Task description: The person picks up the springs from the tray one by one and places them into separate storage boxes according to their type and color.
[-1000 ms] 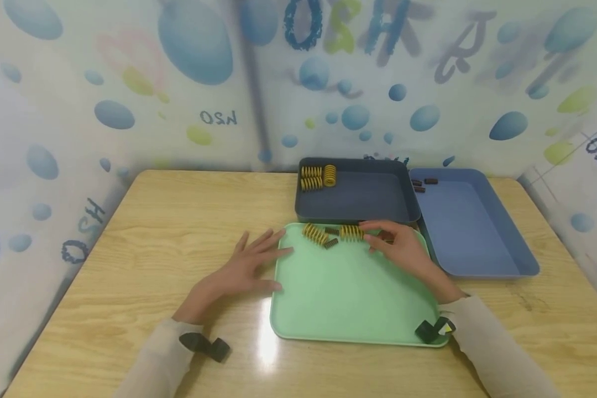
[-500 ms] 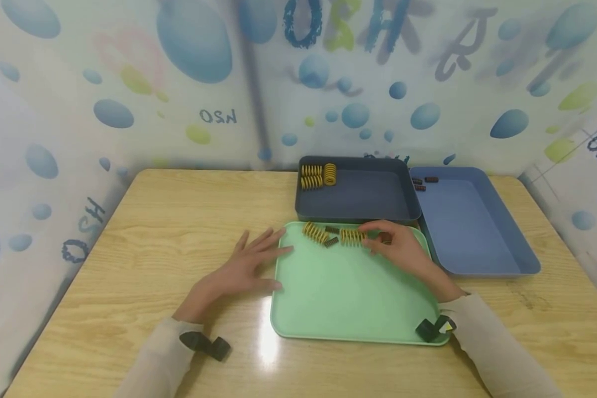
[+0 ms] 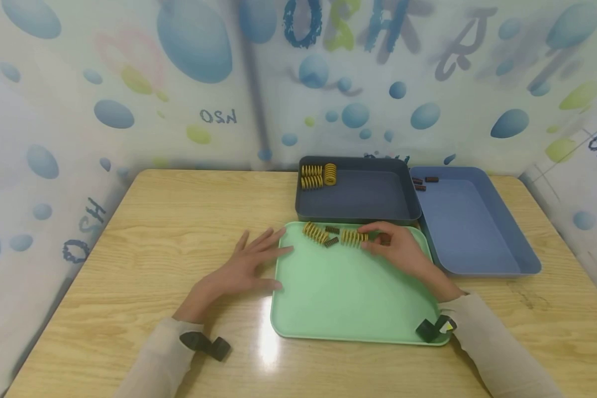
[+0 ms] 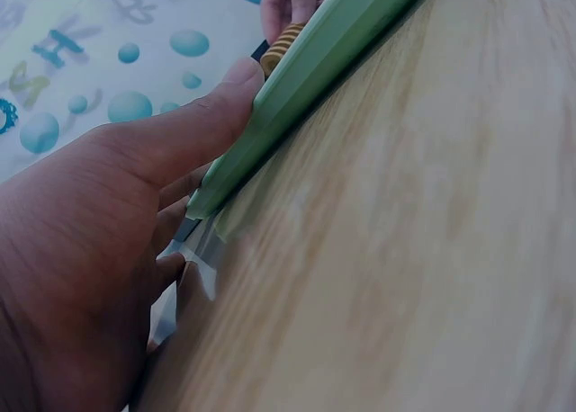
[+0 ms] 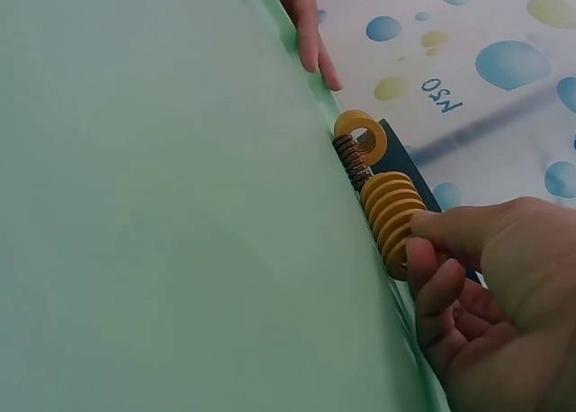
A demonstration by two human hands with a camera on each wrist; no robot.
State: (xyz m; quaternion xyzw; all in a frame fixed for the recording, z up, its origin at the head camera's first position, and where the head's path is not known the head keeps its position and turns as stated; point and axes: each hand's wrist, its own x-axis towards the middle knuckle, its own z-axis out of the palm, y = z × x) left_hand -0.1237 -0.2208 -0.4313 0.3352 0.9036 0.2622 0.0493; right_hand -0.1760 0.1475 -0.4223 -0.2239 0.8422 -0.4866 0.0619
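My right hand (image 3: 400, 249) pinches the right end of a yellow coil spring (image 3: 353, 237) by the far edge of the green tray (image 3: 348, 298). In the right wrist view, thumb and index finger meet at the end of this yellow spring (image 5: 393, 216). Left of it on the tray lie a second yellow spring (image 3: 315, 233) and two small dark springs (image 3: 332, 230). Another dark piece shows partly behind the right hand's fingers. My left hand (image 3: 251, 265) is spread with straight fingers at the tray's left edge, and its thumb (image 4: 236, 84) touches the rim in the left wrist view.
Behind the green tray stands a dark grey-blue tray (image 3: 368, 199) with three yellow springs (image 3: 312, 182) in its left corner. A lighter blue tray (image 3: 477, 226) on the right holds several small dark springs (image 3: 431, 179). A patterned wall rises behind the wooden table (image 3: 179, 221).
The pinched yellow spring has shifted very slightly right, and the right fingers have closed in at its end. The left hand stays at the tray's edge.
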